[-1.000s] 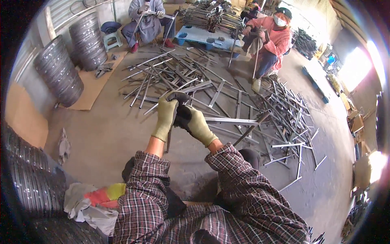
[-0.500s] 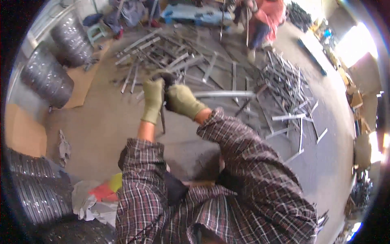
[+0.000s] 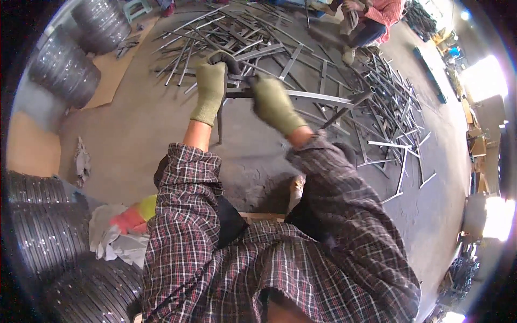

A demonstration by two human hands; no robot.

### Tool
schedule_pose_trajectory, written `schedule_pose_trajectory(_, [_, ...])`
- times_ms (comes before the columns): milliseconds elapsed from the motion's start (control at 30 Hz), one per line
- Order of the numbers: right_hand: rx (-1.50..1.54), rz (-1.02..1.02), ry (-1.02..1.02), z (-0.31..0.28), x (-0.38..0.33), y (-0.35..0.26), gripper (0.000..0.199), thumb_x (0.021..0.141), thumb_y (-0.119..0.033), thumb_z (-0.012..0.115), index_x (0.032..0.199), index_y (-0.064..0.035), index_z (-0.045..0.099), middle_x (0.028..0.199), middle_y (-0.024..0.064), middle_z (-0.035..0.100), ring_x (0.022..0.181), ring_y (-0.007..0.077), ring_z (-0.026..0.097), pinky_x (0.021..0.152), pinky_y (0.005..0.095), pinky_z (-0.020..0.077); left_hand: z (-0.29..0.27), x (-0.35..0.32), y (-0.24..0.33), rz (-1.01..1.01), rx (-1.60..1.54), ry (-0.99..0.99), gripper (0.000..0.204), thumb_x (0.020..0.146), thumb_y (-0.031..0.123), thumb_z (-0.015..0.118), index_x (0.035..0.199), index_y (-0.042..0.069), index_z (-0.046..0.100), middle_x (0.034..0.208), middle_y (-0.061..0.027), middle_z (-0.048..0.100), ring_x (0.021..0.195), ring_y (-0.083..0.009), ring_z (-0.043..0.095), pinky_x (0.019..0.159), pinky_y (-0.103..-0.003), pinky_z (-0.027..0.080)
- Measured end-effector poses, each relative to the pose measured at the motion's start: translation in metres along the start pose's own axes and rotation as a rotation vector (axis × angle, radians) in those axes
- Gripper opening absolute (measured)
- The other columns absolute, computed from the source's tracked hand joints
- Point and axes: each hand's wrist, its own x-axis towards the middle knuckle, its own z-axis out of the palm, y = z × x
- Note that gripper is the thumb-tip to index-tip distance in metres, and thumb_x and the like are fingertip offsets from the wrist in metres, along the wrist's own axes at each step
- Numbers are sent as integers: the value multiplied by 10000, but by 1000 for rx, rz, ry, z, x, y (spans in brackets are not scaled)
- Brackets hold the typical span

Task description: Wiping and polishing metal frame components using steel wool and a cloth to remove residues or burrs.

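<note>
In the middle stands a grey metal tube frame with a curved bar (image 3: 318, 98), its leg (image 3: 219, 126) reaching down below my left hand. My left hand (image 3: 211, 89), in an olive glove with dark fingers, is closed round the frame's left end. My right hand (image 3: 274, 105), gloved alike, is slightly blurred above the bar, its fingers curled. A short dark piece shows between the two hands; whether the right fingers grip it or something smaller is hidden.
Loose metal tubes (image 3: 385, 107) lie heaped beyond and to the right. Stacks of dark curved strips (image 3: 48, 220) stand at left, near cloths (image 3: 121, 245) and cardboard (image 3: 32, 145). Wrapped dark bundles (image 3: 64, 70) line the left wall. Another person (image 3: 377, 19) sits at the far right.
My right hand has moved right, away from my left hand, which has risen slightly. The view has tilted down, so the far heap sits higher in the picture.
</note>
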Motion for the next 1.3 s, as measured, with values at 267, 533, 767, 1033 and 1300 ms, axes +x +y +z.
schedule_pose_trajectory(267, [15, 47, 75, -48, -57, 95, 280, 779, -258, 701, 983, -73, 650, 953, 158, 660, 916, 347, 640, 765, 442, 520, -3, 1, 3, -9, 7, -55, 245, 705, -38, 419, 651, 23, 650, 595, -12, 614, 532, -71, 529, 500, -239, 397])
schedule_pose_trajectory(533, [-24, -17, 87, 11, 4, -6, 140, 697, -52, 619, 832, -27, 649, 787, 173, 637, 813, 340, 639, 726, 417, 524, 2, -1, -8, -161, -61, -42, 237, 688, -43, 404, 659, 8, 634, 607, -18, 612, 571, -90, 553, 564, -242, 437])
schedule_pose_trajectory(767, [-58, 176, -89, -28, -46, 82, 242, 852, -231, 650, 1025, -61, 641, 927, 158, 664, 879, 340, 652, 761, 426, 533, -7, 5, -12, 93, 198, 88, 209, 687, -15, 433, 648, 3, 638, 587, -27, 595, 568, -99, 556, 580, -263, 445])
schedule_pose_trajectory(1033, [-586, 34, 107, -1, -27, 59, 252, 734, -75, 614, 981, -22, 622, 897, 151, 617, 877, 357, 604, 750, 440, 491, 10, 3, 33, -58, 203, 17, 202, 719, 7, 433, 726, -11, 634, 722, -113, 673, 627, -185, 611, 594, -341, 465])
schedule_pose_trajectory(1300, [-293, 36, -63, -47, -110, 166, 238, 794, -264, 674, 906, -59, 630, 839, 151, 619, 740, 348, 637, 658, 457, 511, 8, -10, -15, -26, 171, 5, 210, 704, 44, 465, 756, 46, 669, 709, -147, 657, 713, -351, 638, 677, -421, 484])
